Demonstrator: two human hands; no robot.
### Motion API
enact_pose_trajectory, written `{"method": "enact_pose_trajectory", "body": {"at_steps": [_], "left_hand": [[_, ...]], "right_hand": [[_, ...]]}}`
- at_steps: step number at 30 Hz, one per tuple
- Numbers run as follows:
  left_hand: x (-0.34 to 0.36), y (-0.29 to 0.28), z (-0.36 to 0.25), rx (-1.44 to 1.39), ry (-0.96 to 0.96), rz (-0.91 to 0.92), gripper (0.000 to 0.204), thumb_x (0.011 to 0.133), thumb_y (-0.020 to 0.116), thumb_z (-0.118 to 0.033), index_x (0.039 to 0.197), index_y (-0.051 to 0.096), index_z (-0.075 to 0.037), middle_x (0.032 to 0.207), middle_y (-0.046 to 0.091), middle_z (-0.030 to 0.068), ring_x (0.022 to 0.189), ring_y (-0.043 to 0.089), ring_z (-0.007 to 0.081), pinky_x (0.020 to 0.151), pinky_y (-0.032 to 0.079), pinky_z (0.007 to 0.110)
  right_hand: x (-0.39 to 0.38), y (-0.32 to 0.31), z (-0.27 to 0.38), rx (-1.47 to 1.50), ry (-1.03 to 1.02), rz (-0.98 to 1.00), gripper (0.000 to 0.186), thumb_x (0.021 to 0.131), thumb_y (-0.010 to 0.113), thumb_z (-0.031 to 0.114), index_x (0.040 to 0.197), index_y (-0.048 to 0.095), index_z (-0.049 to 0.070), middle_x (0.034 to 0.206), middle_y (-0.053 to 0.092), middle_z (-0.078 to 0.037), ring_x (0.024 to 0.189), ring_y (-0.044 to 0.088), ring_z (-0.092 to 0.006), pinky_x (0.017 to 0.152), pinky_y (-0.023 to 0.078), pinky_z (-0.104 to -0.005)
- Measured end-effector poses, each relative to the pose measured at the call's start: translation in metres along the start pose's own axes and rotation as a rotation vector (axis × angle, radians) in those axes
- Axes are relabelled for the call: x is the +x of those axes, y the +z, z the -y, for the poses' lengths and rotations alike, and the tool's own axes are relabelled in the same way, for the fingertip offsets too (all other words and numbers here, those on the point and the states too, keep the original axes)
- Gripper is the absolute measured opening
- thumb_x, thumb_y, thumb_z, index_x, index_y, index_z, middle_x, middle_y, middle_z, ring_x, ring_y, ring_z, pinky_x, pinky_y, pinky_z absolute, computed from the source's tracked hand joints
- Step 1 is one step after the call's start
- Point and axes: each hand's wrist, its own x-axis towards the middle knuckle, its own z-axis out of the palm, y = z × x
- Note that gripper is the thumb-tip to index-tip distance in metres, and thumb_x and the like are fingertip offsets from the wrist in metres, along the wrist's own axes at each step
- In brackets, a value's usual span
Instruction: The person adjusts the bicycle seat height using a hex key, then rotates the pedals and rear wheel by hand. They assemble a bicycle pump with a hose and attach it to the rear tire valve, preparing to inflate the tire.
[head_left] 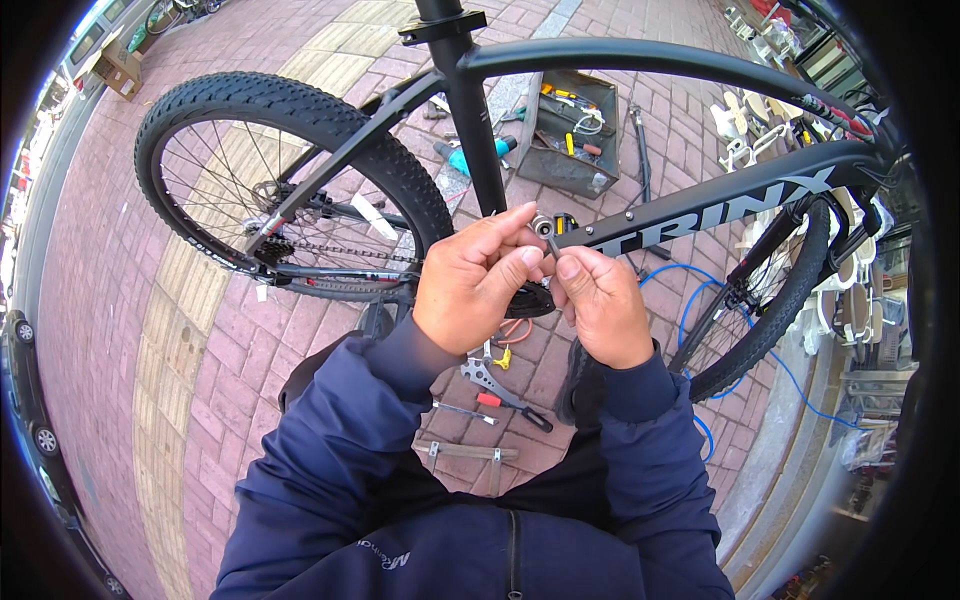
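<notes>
hands (468,285) pinch metal part (543,227), round end up, shank slanting down-right

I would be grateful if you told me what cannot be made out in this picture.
In the head view:
- Full shape of the small metal part: partly covered by fingers of the left hand and right hand.
- Lower middle of the bicycle: mostly behind both hands.
- Smaller items in the toolbox: too small to identify.
- Dark car: cut off by the fisheye rim.

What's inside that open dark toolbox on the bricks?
Inside the toolbox, a yellow handle, a reddish handle and a pale looped cord show among other items. Whatever lies beneath them is covered.
</notes>
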Motion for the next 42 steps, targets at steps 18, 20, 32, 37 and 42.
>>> {"method": "enact_pose_trajectory", "body": {"at_steps": [18, 20, 32, 37, 42], "left_hand": [[0.002, -0.001, 0.003, -0.198, -0.205, -0.065, 0.036, 0.099, 0.059, -0.001, 0.134, 0.064, 0.003, 0.103, 0.073, 0.011, 0.086, 0.071, 0.0135, 0.081, 0.057, 0.025], [0.002, -0.001, 0.004, -0.201, -0.194, -0.067, 0.035, 0.098, 0.059, -0.001, 0.133, 0.064, 0.003, 0.102, 0.073, 0.0106, 0.085, 0.07, 0.0127, 0.081, 0.057, 0.025], [0.002, -0.002, 0.001, -0.171, -0.202, -0.081, 0.035, 0.097, 0.057, 0.001, 0.13, 0.066, 0.003, 0.101, 0.074, 0.0106, 0.084, 0.07, 0.012, 0.081, 0.056, 0.025], [0.003, -0.005, 0.003, -0.265, -0.247, -0.097, 0.033, 0.096, 0.06, 0.0, 0.128, 0.066, 0.004, 0.099, 0.073, 0.01, 0.083, 0.069, 0.0109, 0.08, 0.056, 0.025], [0.003, -0.006, 0.006, -0.293, -0.259, -0.1, 0.033, 0.097, 0.061, 0.0, 0.129, 0.066, 0.004, 0.099, 0.073, 0.0098, 0.082, 0.069, 0.0108, 0.08, 0.055, 0.025]], "right_hand": [[-0.001, 0.017, -0.002, -0.261, -0.13, -0.141, 0.028, 0.105, 0.06, 0.027, 0.098, 0.068, 0.001, 0.063, 0.061, -0.011, 0.056, 0.064, -0.0196, 0.054, 0.049, -0.0353], [-0.001, 0.018, -0.002, -0.281, -0.13, -0.152, 0.026, 0.105, 0.06, 0.026, 0.098, 0.068, 0.001, 0.063, 0.061, -0.012, 0.056, 0.067, -0.0219, 0.053, 0.049, -0.0363], [-0.003, 0.023, 0.0, -0.331, -0.154, -0.198, 0.023, 0.102, 0.064, 0.024, 0.098, 0.069, 0.002, 0.069, 0.064, -0.019, 0.064, 0.068, -0.0365, 0.058, 0.049, -0.0417], [-0.004, 0.026, 0.003, -0.334, -0.143, -0.197, 0.023, 0.101, 0.064, 0.024, 0.097, 0.069, 0.002, 0.069, 0.064, -0.019, 0.065, 0.067, -0.0374, 0.059, 0.049, -0.042], [-0.004, 0.027, 0.004, -0.32, -0.123, -0.18, 0.024, 0.102, 0.063, 0.024, 0.096, 0.069, 0.002, 0.067, 0.062, -0.017, 0.062, 0.067, -0.0348, 0.057, 0.049, -0.0413]]}}
